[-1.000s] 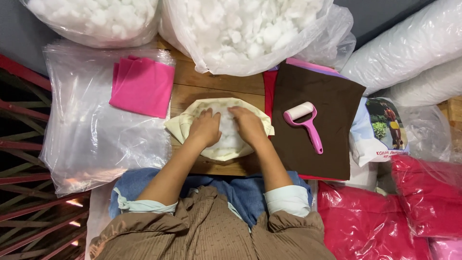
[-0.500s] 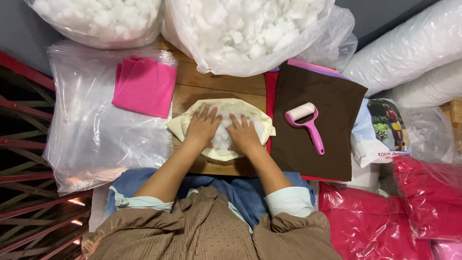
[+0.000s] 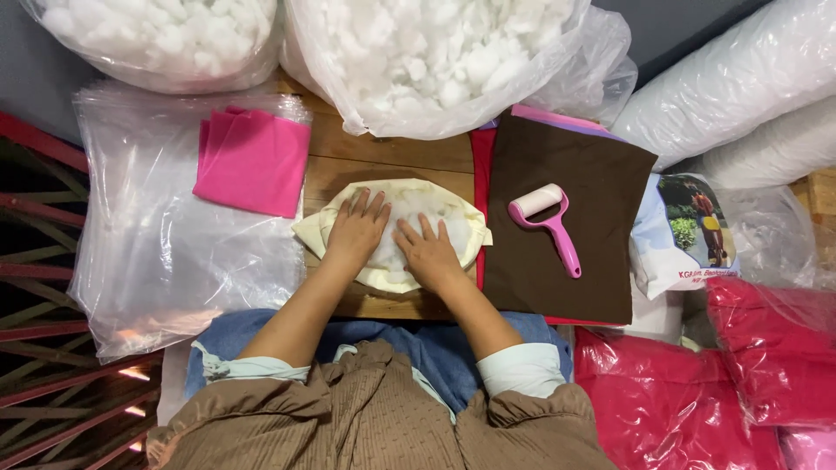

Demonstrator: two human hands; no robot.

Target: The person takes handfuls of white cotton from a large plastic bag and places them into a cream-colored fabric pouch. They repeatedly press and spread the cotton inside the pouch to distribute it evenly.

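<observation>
Pressing flat on the cream cushion cover [image 3: 392, 233], left hand [image 3: 355, 233] and right hand [image 3: 428, 252] lie side by side, fingers spread and released, grasping nothing. Cover sits on the wooden table [image 3: 383, 161]. Ref. cover: pink lint roller [image 3: 547, 222] on brown cloth [image 3: 566, 235] just R; pink fabric [image 3: 252, 161] upper L; stuffing bag [image 3: 435, 52] behind.
</observation>
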